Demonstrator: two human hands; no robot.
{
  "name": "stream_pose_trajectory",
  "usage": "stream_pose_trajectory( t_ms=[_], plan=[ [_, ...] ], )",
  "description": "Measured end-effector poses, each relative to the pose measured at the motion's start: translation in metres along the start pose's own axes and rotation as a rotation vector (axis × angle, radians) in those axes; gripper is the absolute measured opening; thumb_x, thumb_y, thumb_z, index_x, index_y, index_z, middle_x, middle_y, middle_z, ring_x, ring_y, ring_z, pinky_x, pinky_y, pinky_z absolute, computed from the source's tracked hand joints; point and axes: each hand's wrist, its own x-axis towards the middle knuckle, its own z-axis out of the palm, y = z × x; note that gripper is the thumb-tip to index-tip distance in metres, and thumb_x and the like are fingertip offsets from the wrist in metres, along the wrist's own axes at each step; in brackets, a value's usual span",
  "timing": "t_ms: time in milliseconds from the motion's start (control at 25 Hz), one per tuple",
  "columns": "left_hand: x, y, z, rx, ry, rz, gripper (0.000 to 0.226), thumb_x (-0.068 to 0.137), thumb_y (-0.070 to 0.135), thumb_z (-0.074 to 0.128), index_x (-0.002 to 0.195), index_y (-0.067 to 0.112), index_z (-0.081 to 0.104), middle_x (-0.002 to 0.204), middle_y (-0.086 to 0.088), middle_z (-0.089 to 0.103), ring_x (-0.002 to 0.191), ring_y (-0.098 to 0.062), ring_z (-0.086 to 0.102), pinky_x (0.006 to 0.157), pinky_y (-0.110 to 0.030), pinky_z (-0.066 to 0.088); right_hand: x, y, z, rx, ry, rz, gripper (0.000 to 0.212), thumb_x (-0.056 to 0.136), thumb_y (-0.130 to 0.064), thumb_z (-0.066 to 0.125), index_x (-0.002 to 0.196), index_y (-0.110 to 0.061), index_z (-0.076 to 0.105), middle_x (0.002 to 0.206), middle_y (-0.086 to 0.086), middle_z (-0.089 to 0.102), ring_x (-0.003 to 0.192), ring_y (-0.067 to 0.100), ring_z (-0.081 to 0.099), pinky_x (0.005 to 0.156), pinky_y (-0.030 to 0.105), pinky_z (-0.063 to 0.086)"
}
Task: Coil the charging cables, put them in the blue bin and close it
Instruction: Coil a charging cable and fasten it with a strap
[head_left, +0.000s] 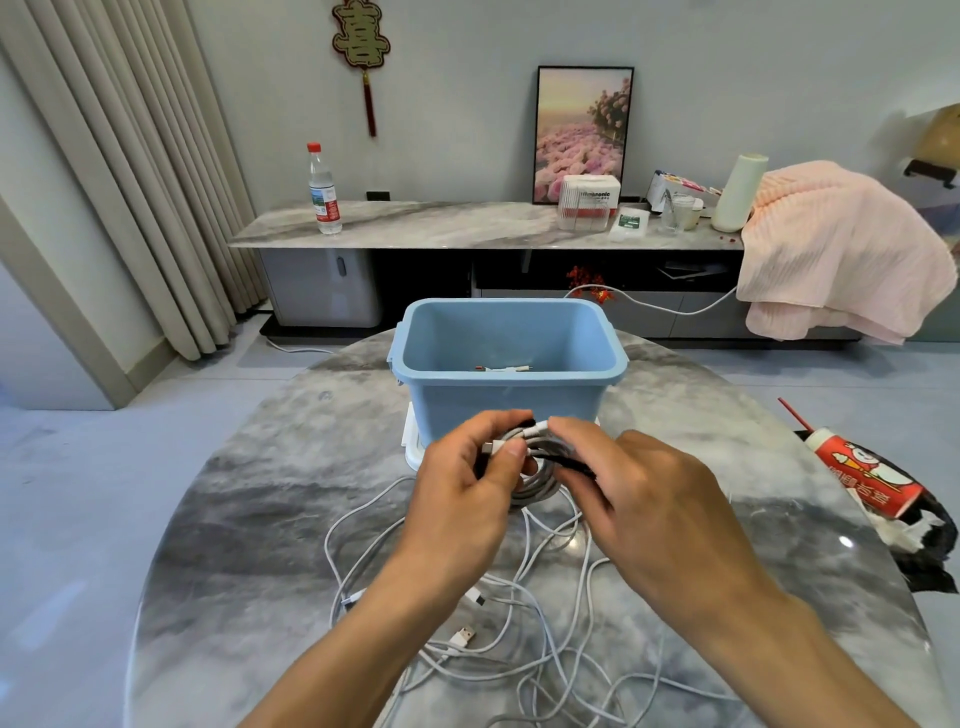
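Nearest you, a tangle of loose white cables is lying uncoiled on the marble table, so most of the work is waiting. Just beyond it, you are holding a coiled bundle between both hands: your left hand is pinching it with a plug end under the thumb, and your right hand is curling around its far side, fingers working near a black strap (possibly a tie; I cannot tell). The blue bin is standing open just behind the bundle, already holding at least one cable. A white lid appears to be sitting under the bin, so closing is still to come. At the right edge, a red packet is showing upside-down Chinese characters. On the far sideboard, a box is reading roughly "Panasonic".
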Motion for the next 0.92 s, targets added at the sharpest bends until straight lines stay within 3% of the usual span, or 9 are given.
stream_pose_trajectory(
  t_ms=[120,280,440,720,920],
  plan=[
    [0.002,-0.002,-0.001,0.102,0.0,0.066,0.025,0.096,0.001,0.056,0.111,0.016,0.069,0.083,0.001,0.072,0.075,-0.012,0.067,0.073,-0.027,0.055,-0.001,-0.002,-0.001,-0.022,0.041,-0.023,0.021,0.075,-0.008,0.082,0.075,-0.014,0.062,0.059,-0.003,0.057,0.055,0.022,0.051,0.041,0.034,0.044],
    [0.001,-0.004,-0.004,0.291,-0.021,0.153,0.018,0.094,0.014,0.059,0.107,0.024,0.067,0.086,0.008,0.072,0.076,-0.011,0.068,0.077,-0.039,0.057,0.0,0.0,-0.001,0.084,-0.04,-0.123,0.011,0.083,-0.011,0.07,0.079,-0.016,0.06,0.073,-0.005,0.06,0.068,0.019,0.05,0.053,0.036,0.048],
    [-0.003,0.0,-0.006,0.424,-0.125,0.207,0.017,0.091,0.025,0.053,0.107,0.022,0.06,0.089,0.01,0.071,0.079,-0.012,0.066,0.075,-0.04,0.053,0.009,0.019,-0.014,0.135,-0.095,-0.22,0.005,0.086,-0.022,0.066,0.085,-0.017,0.065,0.081,-0.007,0.06,0.076,0.017,0.05,0.066,0.03,0.046],
    [-0.005,0.01,-0.006,0.537,-0.322,0.363,0.013,0.096,0.019,0.051,0.106,0.016,0.056,0.102,0.015,0.069,0.091,-0.006,0.065,0.078,-0.034,0.05,0.014,0.036,-0.026,0.469,-0.069,-0.043,0.01,0.079,-0.023,0.075,0.08,-0.017,0.068,0.082,-0.009,0.07,0.08,0.014,0.066,0.07,0.039,0.052],
    [-0.007,0.016,-0.011,0.554,-0.438,0.431,0.006,0.098,0.02,0.051,0.104,0.018,0.05,0.107,0.013,0.067,0.095,-0.012,0.061,0.079,-0.036,0.049,0.015,0.038,-0.028,0.746,-0.098,0.163,0.012,0.082,-0.023,0.074,0.082,-0.023,0.062,0.088,-0.006,0.075,0.082,0.011,0.072,0.072,0.025,0.056]
  ],
)
